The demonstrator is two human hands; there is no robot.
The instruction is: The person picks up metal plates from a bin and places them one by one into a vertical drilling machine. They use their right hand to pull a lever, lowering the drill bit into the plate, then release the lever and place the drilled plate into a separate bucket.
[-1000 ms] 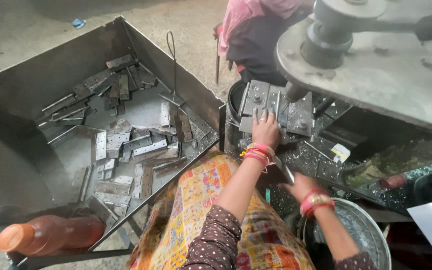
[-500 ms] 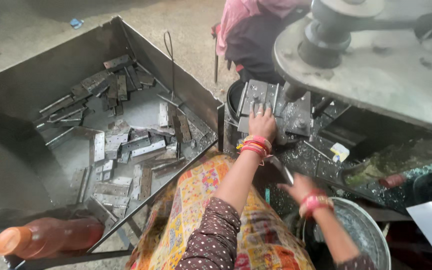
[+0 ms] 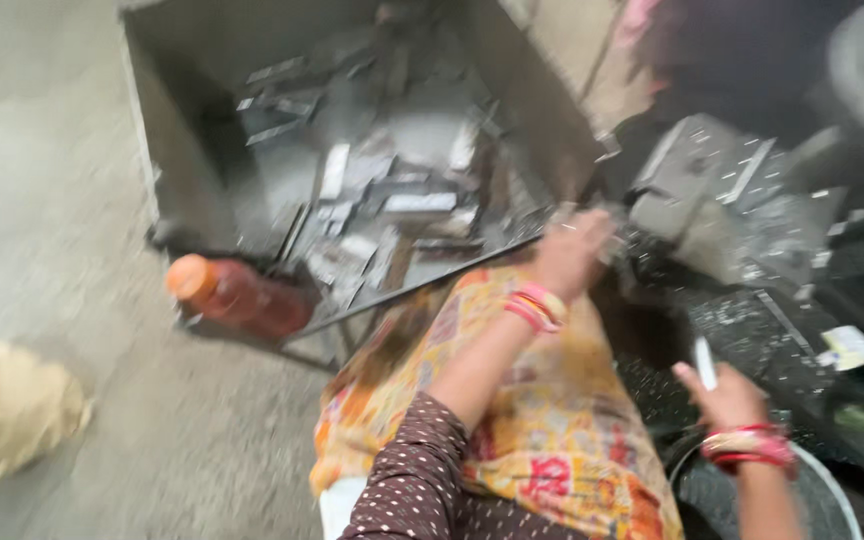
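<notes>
Concrete floor [image 3: 62, 250] fills the left. At lower right, the right hand [image 3: 727, 400] pinches a thin pale strip [image 3: 705, 362] (stiff, light, likely sharp-edged; best held by its flat faces). Mid-frame, left hand [image 3: 572, 250], grip too blurred to tell, reaches over the metal bin [image 3: 192, 130] of strips beyond.

I see my left hand [image 3: 570, 250] wearing pink and orange bangles at the wrist, a brown white-dotted sleeve above. My right hand [image 3: 727, 400] wears red bangles. Yellow patterned cloth covers my lap.
</notes>
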